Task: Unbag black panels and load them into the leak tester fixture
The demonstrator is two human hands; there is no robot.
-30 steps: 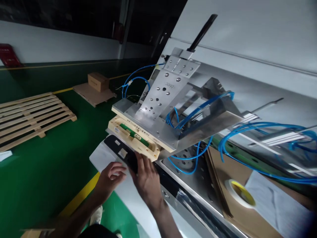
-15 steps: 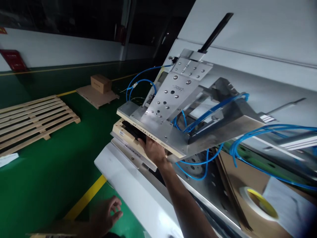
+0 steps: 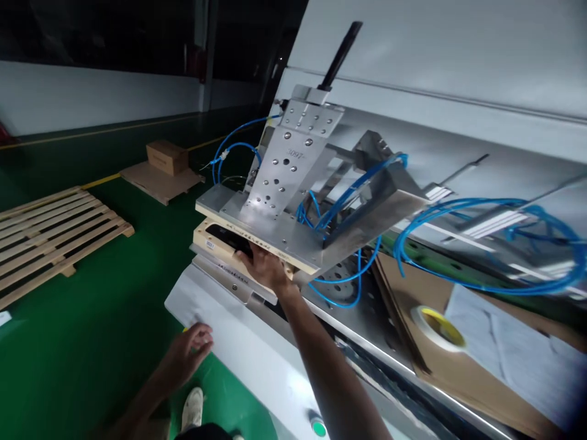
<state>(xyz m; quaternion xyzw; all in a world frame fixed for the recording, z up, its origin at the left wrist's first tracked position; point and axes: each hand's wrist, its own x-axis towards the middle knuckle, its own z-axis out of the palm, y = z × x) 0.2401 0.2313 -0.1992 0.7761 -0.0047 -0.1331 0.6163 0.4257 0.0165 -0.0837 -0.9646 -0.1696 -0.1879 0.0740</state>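
Note:
A metal press fixture (image 3: 284, 165) marked 3097 stands on the machine, its upper plate over a cream-coloured lower block (image 3: 220, 249). In the gap between them lies a black part (image 3: 229, 237). My right hand (image 3: 266, 266) reaches into this gap at the block's front edge, thumb apart from the fingers; the fingertips are hidden under the upper plate, so its grip cannot be made out. My left hand (image 3: 195, 345) hovers beside the white machine front (image 3: 238, 324), fingers loosely curled and apart, holding nothing.
Blue air hoses (image 3: 398, 244) loop at the right. A tape roll (image 3: 439, 329) and paper (image 3: 504, 342) lie on cardboard (image 3: 486, 391). A green button (image 3: 318, 427) is on the machine front. A wooden pallet (image 3: 59, 232) and a carton (image 3: 167, 157) are on the floor at left.
The view has shifted, so the fixture sits further left. My left hand has risen closer to the machine front. My right hand remains at the gap, and more of the black part shows.

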